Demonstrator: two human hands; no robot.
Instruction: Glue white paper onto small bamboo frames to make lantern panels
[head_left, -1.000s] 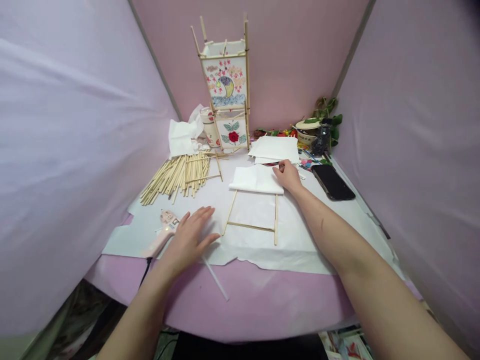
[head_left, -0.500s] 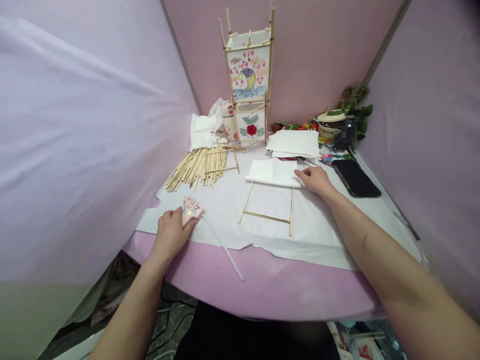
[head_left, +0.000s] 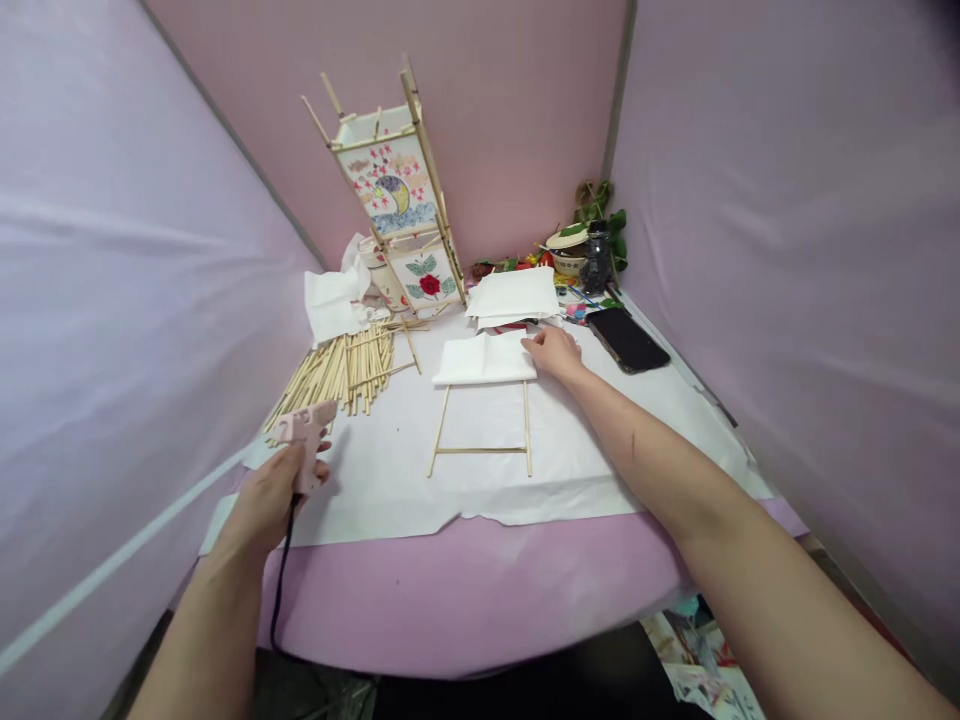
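My left hand [head_left: 271, 488] is wrapped round the handle of a pink hot glue gun [head_left: 306, 428], lifted at the left front of the table. A long white glue stick [head_left: 135, 552] trails from its back end, and a black cord [head_left: 279, 585] hangs below. My right hand [head_left: 556, 352] pinches the right edge of a folded white sheet [head_left: 484, 358]. That sheet lies across the far part of a flat wooden stick frame [head_left: 480, 450], whose near half shows bare. The far half of the frame is hidden under the sheet.
Several loose sticks [head_left: 322, 370] lie at left, with a small stick frame on them. Behind stands a two-tier paper lantern [head_left: 401, 185]. White sheets [head_left: 514, 293], a phone [head_left: 628, 340], a bowl [head_left: 568, 255] and a dark jar [head_left: 596, 260] are at the back right.
The glue gun has been picked up and turned in my left hand; its glue stick now points to the lower left. My right hand stays at the sheet's edge. The camera view has shifted right.
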